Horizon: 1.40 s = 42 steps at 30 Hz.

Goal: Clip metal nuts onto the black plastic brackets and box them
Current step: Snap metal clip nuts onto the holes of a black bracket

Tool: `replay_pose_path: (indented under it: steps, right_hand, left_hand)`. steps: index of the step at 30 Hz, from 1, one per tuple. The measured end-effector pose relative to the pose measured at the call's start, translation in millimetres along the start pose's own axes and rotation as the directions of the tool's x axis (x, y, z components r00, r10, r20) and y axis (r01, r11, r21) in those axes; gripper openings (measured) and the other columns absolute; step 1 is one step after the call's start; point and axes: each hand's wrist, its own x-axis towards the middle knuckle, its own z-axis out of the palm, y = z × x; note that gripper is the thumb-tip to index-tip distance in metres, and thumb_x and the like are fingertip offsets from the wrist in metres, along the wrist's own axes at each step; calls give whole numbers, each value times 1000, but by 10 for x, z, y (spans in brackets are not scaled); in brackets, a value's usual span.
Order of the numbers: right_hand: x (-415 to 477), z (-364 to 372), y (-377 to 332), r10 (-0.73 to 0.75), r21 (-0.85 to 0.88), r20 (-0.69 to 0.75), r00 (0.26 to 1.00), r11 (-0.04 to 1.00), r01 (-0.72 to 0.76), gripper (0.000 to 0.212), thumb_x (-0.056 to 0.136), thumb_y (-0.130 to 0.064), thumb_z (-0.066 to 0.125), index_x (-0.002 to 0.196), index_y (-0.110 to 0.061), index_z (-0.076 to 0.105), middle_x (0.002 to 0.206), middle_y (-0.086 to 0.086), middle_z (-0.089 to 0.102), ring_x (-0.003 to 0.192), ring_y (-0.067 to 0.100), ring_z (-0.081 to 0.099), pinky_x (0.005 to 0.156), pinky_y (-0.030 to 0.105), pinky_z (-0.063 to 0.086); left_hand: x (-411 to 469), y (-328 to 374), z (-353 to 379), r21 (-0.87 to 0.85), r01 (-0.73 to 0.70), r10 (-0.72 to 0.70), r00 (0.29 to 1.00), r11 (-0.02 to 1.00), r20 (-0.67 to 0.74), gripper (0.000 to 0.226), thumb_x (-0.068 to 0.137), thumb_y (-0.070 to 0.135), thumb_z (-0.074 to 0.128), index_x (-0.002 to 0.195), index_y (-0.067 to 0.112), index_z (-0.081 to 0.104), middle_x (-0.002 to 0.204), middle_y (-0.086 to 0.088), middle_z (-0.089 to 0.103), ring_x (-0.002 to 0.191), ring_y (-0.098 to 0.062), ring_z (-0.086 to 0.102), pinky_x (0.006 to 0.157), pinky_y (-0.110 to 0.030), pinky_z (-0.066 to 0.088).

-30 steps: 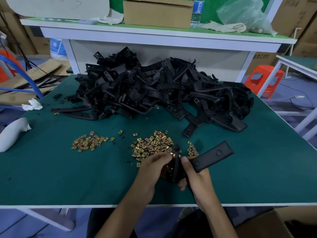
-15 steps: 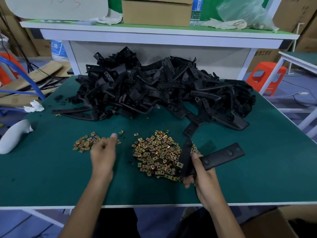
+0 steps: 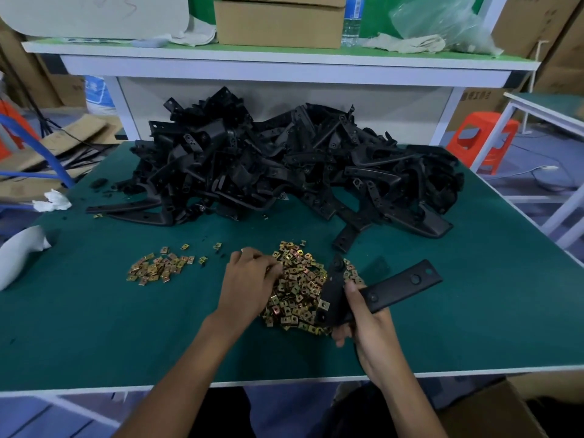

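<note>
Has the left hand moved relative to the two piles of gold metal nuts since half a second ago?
Yes. The left hand went rightward, from the small pile of gold metal nuts to the large pile.

bench (image 3: 94,327), passage survey. far half: blocked nearly edge to edge by heap of black brackets (image 3: 268,172). centre: main nut pile (image 3: 300,292), with left hand (image 3: 249,279) on its left side and right hand (image 3: 363,317) gripping held bracket (image 3: 395,286) over its right side. left of centre: smaller nut pile (image 3: 158,267), a bare strip between the piles. near edge, near-left corner and right side lay open.
</note>
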Motion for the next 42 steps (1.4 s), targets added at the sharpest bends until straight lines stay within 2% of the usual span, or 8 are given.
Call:
replay_pose_path:
  steps: [3,6,9,14,20,26,32,42]
  right_hand:
    - [7,2,6,-9,2,10,1000,1000,9,41,89,-41,65,85,-1,57,61,19,60,38,25,49,36,30,41]
    - [19,-2,23,-11,-3,8,1000,1000,11,43,87,-44,67,81,-3,56,59,17,59,37,25,48,35,29,40]
    - [23,-9,36,-17,-23,8,1000,1000,18,42,88,-46,68,81,-6,60,59,17,60,37,25,48,35,29,41]
    - [10,-10,17,-5,-52,27,1000,999,6,36,85,-55,72,74,-21,67,62,17,61,39,26,50,36,29,42]
    - [2,-16,13,-10,-50,29,1000,999,11,40,85,-57,74,74,-20,67,62,17,61,39,26,50,36,30,42]
    - [11,-21,26,-8,-30,16,1000,1000,8,43,88,-45,68,83,-3,59,60,17,58,39,27,49,35,31,42]
    - [9,-21,28,-8,-41,6,1000,999,8,46,87,-47,68,88,-2,57,61,17,58,40,28,49,37,31,42]
    - [-2,-27,10,-20,-85,25,999,996,22,39,84,-55,72,77,-17,68,61,11,59,42,26,52,37,31,42]
  left_hand:
    - [-12,115,-76,-154,8,-26,993,988,-114,25,102,34,55,102,17,72,99,4,69,94,-8,58,87,-23,40]
    - [-104,213,-131,-591,190,-186,980,784,68,20,101,31,56,91,21,70,80,8,73,69,1,65,59,-11,46]
    - [-255,338,-114,-798,354,-177,935,487,307,16,99,21,60,94,24,75,87,0,77,83,-11,73,67,-17,54]
    - [-383,488,-72,-846,374,-132,927,379,351,26,96,15,66,92,38,78,92,3,78,85,-7,72,71,-14,52]
    - [-369,394,-56,-765,314,-203,949,562,240,19,97,22,64,96,38,75,91,23,71,87,3,65,81,-22,52]
    - [-292,287,-136,-720,264,-238,961,642,139,18,98,24,60,100,37,72,84,20,70,81,-3,66,80,-31,56]
    - [-298,339,-230,-612,150,-198,980,776,-10,13,97,27,62,99,38,69,95,27,68,94,9,62,74,-7,46]
    - [-469,781,-167,-886,459,-200,876,63,439,14,92,5,67,98,13,77,94,-6,77,85,-16,72,72,-23,56]
